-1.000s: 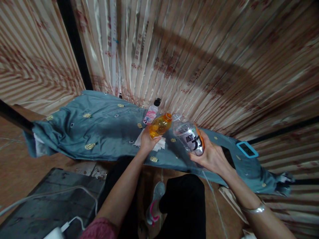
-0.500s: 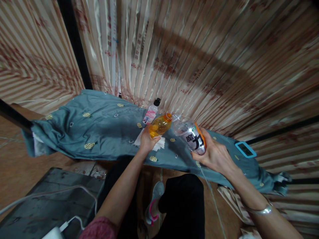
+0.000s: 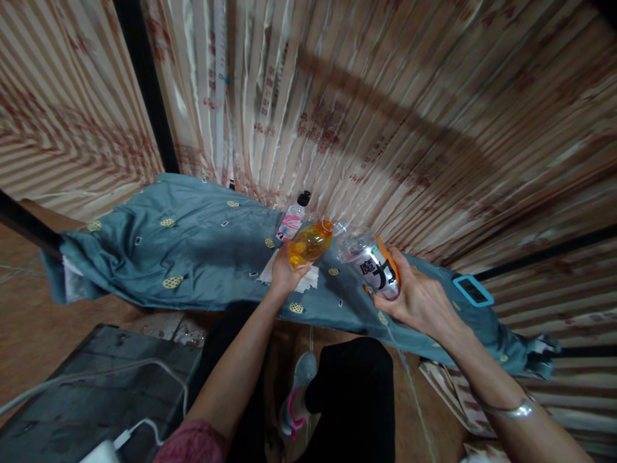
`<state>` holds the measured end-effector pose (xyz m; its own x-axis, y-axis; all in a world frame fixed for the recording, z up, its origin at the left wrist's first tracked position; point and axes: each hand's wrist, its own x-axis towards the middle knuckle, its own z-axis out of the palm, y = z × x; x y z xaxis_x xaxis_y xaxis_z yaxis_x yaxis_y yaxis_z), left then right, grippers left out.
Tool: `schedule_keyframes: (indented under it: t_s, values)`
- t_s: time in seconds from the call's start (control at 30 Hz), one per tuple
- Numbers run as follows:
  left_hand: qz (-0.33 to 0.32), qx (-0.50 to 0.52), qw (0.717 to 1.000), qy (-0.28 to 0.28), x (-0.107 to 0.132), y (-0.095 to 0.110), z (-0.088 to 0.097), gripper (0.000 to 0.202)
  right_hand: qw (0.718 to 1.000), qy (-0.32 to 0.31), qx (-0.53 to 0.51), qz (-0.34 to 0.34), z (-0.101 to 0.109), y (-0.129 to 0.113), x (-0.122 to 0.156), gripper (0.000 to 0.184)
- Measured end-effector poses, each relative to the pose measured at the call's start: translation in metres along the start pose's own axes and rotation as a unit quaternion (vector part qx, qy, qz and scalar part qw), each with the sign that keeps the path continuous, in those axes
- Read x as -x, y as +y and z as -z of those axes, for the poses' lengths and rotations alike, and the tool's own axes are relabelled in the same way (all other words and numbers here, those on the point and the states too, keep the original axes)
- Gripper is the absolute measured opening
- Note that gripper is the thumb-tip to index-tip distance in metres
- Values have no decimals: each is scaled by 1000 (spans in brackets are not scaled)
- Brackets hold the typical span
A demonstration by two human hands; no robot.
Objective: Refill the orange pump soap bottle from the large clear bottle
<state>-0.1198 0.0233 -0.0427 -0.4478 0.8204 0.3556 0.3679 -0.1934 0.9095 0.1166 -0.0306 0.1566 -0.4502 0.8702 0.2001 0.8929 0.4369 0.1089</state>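
My left hand (image 3: pixel 285 273) is closed round the base of a small bottle of orange liquid (image 3: pixel 309 244), tipped so its open neck points right. My right hand (image 3: pixel 418 297) grips a clear plastic bottle with a white and orange label (image 3: pixel 372 262), tilted with its mouth up and left. The two necks meet mouth to mouth above the blue-grey cloth (image 3: pixel 193 251) spread over the table. Under my left hand lies a white tissue (image 3: pixel 308 280).
A pink-labelled bottle with a black cap (image 3: pixel 294 218) stands behind the left hand. A blue-framed phone (image 3: pixel 473 290) lies on the cloth at the right. Striped curtains hang behind. A dark box with white cables (image 3: pixel 96 392) sits at lower left, my legs below.
My right hand and the clear bottle shifted slightly right and down, and the bottle turned a little so more orange label shows. The left hand has stayed put.
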Motion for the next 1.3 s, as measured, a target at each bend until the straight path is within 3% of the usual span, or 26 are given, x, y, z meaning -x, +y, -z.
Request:
schedule_keyframes:
  t_s: [0.2, 1.3]
  values:
    - [11, 3, 1000, -19, -1, 2, 3, 73, 999, -26, 9, -16, 3, -3, -1, 90]
    - [25, 6, 1000, -16, 1, 0, -1, 77, 999, -38, 39, 3, 16, -5, -3, 84]
